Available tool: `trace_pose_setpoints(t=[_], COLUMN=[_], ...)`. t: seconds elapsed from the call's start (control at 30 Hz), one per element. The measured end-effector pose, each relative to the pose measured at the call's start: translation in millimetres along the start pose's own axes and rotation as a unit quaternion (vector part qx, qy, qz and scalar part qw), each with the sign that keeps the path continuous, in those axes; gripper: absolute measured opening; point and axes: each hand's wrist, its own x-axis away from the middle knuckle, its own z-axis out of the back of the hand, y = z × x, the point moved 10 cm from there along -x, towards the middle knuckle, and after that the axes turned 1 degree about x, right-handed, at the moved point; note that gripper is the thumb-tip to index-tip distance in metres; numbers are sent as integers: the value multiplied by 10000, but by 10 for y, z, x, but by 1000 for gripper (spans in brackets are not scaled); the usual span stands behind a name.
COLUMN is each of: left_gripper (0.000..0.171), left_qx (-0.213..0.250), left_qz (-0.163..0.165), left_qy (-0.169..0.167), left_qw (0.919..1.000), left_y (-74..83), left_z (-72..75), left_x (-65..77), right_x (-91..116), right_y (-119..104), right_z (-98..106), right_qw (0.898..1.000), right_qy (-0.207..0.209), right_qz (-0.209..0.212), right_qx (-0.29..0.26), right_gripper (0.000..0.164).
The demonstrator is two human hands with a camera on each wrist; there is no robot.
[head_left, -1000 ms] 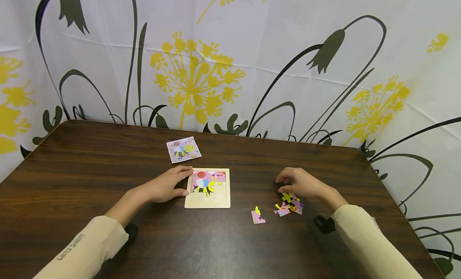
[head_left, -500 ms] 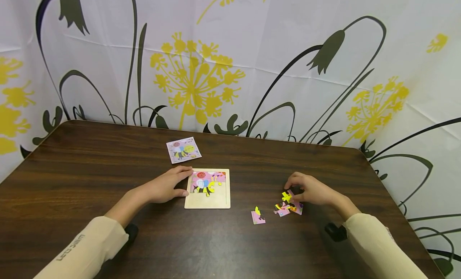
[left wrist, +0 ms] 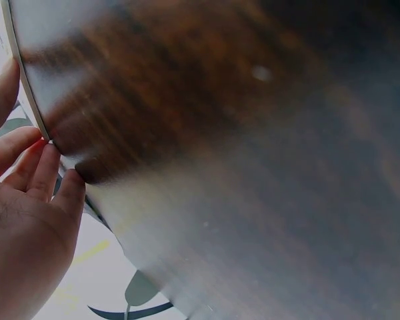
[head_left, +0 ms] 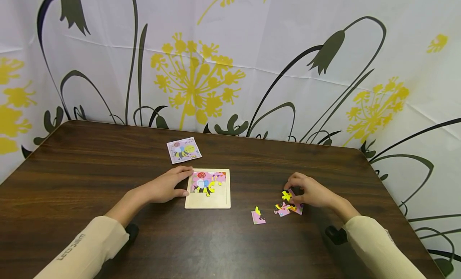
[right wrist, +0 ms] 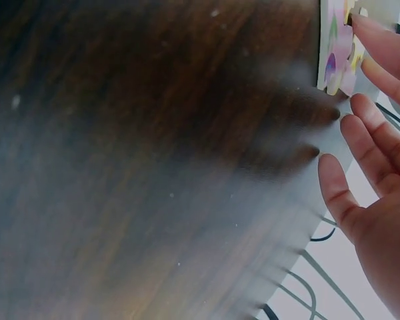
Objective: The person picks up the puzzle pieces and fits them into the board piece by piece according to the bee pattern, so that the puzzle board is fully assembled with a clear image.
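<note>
A pale wooden puzzle tray [head_left: 207, 203] lies on the dark table, its upper part filled with bee-picture pieces. My left hand [head_left: 167, 185] rests at its left side, index fingertip on the far left corner, thumb against the edge lower down. The left wrist view shows these relaxed fingers [left wrist: 53, 163] along the tray's edge. Over a small cluster of loose pieces to the right, my right hand [head_left: 312, 191] pinches a yellow puzzle piece [head_left: 286, 195] between thumb and index finger. Under it lie a pink piece [head_left: 298, 209] and a striped pink-and-yellow piece [head_left: 283, 209].
Another pink-and-yellow piece [head_left: 258, 216] lies alone between tray and cluster. Behind the tray is a bee picture card [head_left: 184, 150]. A flower-patterned cloth [head_left: 273, 63] hangs beyond the far edge of the table [head_left: 216, 247].
My right hand has moved right and slightly toward me, from the cluster's far left side onto the yellow piece. It barely moves over the last half second. My left hand and the tray stay put.
</note>
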Motion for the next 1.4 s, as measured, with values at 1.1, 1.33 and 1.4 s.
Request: trace_pose_setpoints(t=[1.1, 1.33, 1.4], left_gripper=[63, 62, 62], left_qx=[-11, -19, -32], left_qz=[-41, -86, -148], left_qy=[23, 37, 62], left_qw=[10000, 10000, 9999], left_y=[10, 17, 34], left_z=[1, 3, 12], left_x=[10, 15, 19], right_x=[-79, -90, -91], right_y=[-85, -111, -112], right_z=[10, 21, 33], right_qw=[9970, 9964, 9960], right_qy=[598, 646, 706], right_qz=[476, 540, 545], right_qx=[97, 126, 63], right_gripper=[15, 15, 16])
